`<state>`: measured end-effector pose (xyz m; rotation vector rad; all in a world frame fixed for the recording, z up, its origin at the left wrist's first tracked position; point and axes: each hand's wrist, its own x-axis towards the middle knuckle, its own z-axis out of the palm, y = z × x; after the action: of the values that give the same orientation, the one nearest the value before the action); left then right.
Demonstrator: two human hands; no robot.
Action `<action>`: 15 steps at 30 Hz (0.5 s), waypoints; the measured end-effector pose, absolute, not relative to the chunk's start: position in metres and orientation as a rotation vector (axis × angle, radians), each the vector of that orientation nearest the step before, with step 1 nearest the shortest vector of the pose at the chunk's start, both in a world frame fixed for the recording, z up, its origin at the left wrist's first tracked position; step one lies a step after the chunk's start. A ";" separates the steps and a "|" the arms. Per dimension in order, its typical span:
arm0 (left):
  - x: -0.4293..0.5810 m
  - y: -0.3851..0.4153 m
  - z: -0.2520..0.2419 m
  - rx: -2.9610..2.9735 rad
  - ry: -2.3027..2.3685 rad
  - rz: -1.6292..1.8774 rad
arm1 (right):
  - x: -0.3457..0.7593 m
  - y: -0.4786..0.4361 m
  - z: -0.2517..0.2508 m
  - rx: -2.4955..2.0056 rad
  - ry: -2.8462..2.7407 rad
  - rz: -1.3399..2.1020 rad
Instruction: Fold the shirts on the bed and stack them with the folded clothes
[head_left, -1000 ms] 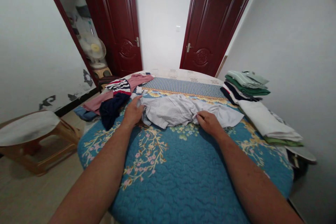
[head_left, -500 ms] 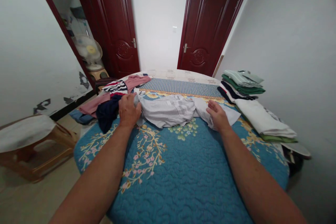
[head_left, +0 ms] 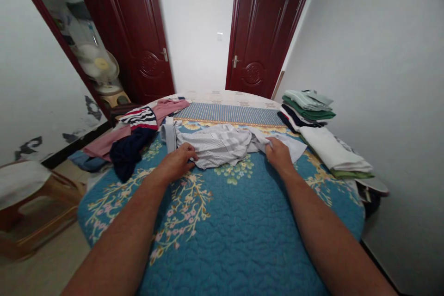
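Note:
A grey-and-white striped shirt (head_left: 222,141) lies crumpled across the quilted blue cover, its paler parts reaching out to both sides. At its near left edge is my left hand (head_left: 181,159), fingers curled and closed on the cloth. My right hand (head_left: 278,153) pinches the lighter fabric toward the right end between thumb and fingers. Part of the shirt under the right hand is hidden.
Loose clothes lie at the left, among them a navy garment (head_left: 130,150) and pink-and-striped clothing (head_left: 140,118). Folded stacks of green (head_left: 308,106) and white clothes (head_left: 335,148) sit at the right. A stool (head_left: 34,203) stands left of the table.
My left hand has left the shirt's left end and moved to its near edge. My right hand has closed on the fabric. The view has shifted slightly.

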<state>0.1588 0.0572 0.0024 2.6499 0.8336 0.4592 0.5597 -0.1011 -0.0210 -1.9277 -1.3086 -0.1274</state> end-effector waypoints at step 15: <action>0.173 0.059 0.016 1.810 1.005 1.082 | 0.594 -0.089 -0.030 -1.316 -0.434 0.375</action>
<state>0.1732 0.0593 0.0163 1.8102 1.0047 1.0816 0.5943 -0.0885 -0.0304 -1.3161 -0.4342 0.3745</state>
